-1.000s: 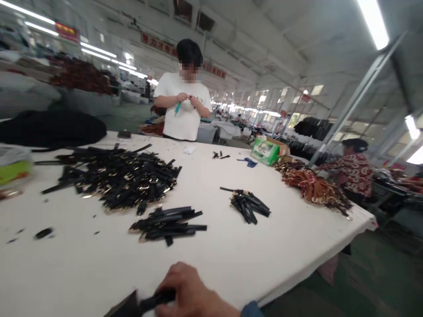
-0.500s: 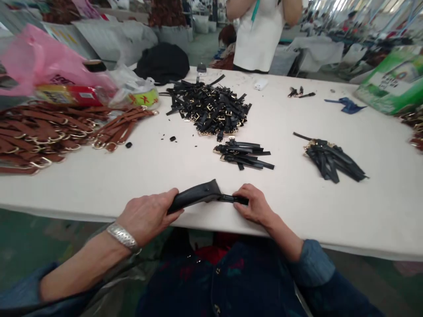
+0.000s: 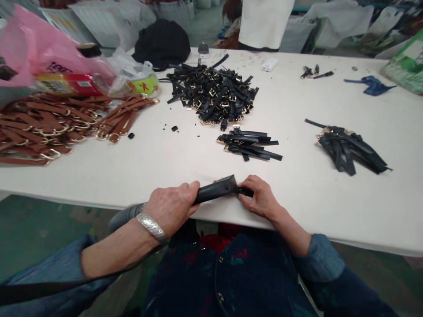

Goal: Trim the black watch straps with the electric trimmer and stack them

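On the white table [image 3: 185, 160] above green floor [image 3: 39, 229], brown straps [image 3: 48, 121] lie leftmost; near me, my left hand [image 3: 172, 204] clasps a black tool [image 3: 213, 192], my right hand [image 3: 259, 196] pinching a black strap [image 3: 246, 192] at its wide end

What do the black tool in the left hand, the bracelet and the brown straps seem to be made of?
Black tool: probably plastic, satin; its smooth, stiff-looking body shows soft highlights, though a leather covering is possible.
Bracelet: silver-toned metal, apparently; it looks shiny, with a patterned surface.
Brown straps: leather or imitation leather, dull and smooth; evenly coloured flat strips; I can't tell which.
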